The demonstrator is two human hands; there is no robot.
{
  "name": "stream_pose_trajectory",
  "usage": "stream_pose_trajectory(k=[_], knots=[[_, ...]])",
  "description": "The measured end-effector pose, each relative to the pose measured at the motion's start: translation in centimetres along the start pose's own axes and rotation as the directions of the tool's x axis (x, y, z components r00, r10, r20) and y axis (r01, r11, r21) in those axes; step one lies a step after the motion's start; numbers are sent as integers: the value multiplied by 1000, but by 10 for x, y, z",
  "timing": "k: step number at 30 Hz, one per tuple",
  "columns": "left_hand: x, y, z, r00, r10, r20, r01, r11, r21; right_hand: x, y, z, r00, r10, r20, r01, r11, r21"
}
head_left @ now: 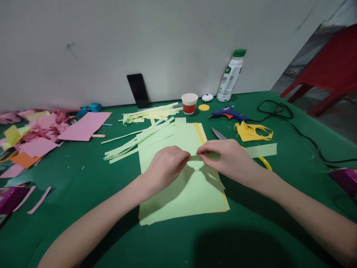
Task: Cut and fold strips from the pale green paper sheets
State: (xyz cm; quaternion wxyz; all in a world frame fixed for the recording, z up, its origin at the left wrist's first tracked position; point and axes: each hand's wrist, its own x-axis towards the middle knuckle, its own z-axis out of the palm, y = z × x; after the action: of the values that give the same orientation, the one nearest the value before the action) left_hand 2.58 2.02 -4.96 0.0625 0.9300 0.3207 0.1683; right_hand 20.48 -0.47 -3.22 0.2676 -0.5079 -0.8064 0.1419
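Both hands pinch a narrow light green paper strip [195,158] between thumb and fingers. My left hand [167,163] has its left end and my right hand [224,156] its right end, with a short gap between the fingertips. Below them lies a stack of light green paper sheets [178,203] with yellow edges showing. Partly under my right hand is a pair of scissors [218,134], its yellow handle showing past the wrist. A wider green paper piece [263,150] sticks out to the right of that hand. Loose green strips [139,143] lie to the left of the stack.
Along the wall stand a phone [138,90], a paper cup [189,104] and a white bottle [230,78]. A blue glue gun [228,112] with a black cord and a yellow paper scrap [253,132] lie right. Pink paper [85,126] and scraps cover the left side.
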Motion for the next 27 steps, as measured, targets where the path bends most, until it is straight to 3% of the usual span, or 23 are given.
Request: stream_pose_trajectory(k=[5,10,18,27], knots=[[0,-2,1,1000,14,13,-13,999,-37,-3,-1,12,999,-30,-21,30,999,23],[-1,1,-1,999,50,15,-51,998,46,-6,-3,17,996,-9,-85,14,998,55],[-3,2,-22,999,34,15,-35,995,98,-13,1,1,978,97,-187,-79,992,102],[-5,-8,-48,999,49,19,-51,985,163,-30,30,-19,941,238,-240,-239,971,22]])
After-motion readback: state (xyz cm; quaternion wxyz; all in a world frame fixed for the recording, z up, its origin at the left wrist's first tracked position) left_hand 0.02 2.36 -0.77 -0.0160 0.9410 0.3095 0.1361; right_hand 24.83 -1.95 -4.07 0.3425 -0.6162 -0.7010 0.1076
